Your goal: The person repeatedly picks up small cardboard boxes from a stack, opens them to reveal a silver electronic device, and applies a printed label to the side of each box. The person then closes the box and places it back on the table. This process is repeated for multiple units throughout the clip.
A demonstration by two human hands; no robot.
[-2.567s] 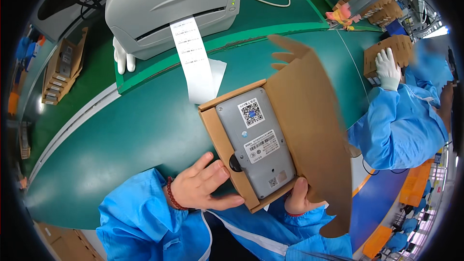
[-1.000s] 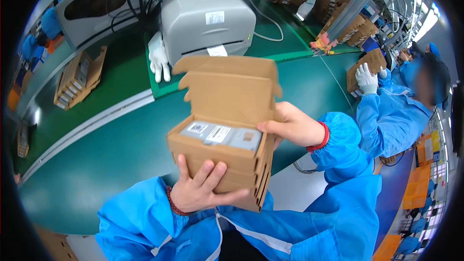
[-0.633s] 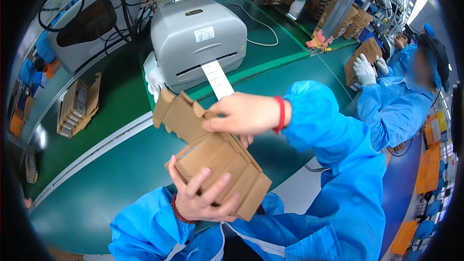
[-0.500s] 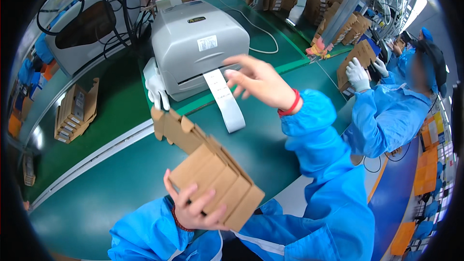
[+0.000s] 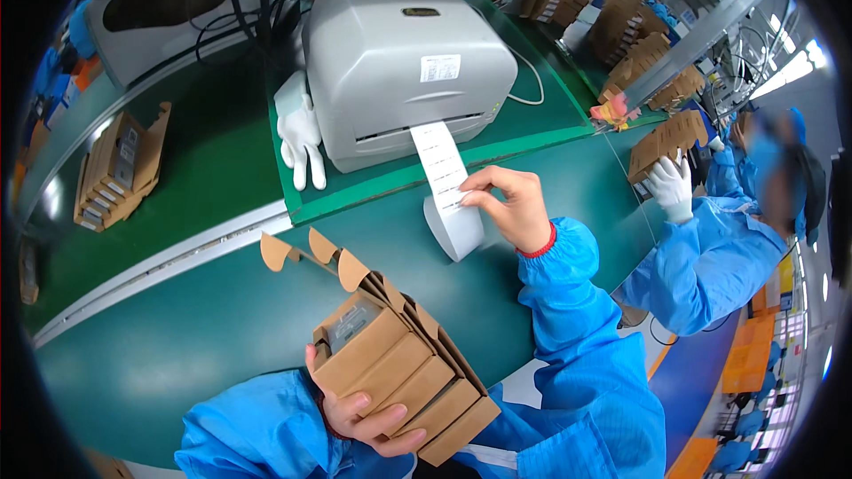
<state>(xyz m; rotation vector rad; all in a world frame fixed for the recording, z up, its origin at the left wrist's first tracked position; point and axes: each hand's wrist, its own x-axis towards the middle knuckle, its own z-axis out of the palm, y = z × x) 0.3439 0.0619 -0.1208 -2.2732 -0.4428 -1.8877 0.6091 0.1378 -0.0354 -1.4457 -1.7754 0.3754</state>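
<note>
My left hand (image 5: 373,417) is wrapped round an open brown cardboard carton (image 5: 444,328) with several small brown boxes (image 5: 390,359) packed side by side in it. The carton tilts, and its rounded flaps stick out at the far end. A grey label printer (image 5: 408,53) stands ahead on the table. From its front slot hangs a strip of white printed labels (image 5: 439,160), its lower end curled over the table. My right hand (image 5: 515,204) pinches the strip's right edge with thumb and forefinger, a short way below the slot.
A white glove (image 5: 299,129) lies against the printer's left side. On the dark green conveyor at left stands another filled carton (image 5: 120,168). A co-worker (image 5: 710,239) in blue with white gloves handles a carton (image 5: 666,146) at right. A metal post (image 5: 701,44) rises behind.
My right hand has come down from above the label strip and closed on its edge. The strip hangs longer. My left hand has tilted the carton, showing a grey label on one box.
</note>
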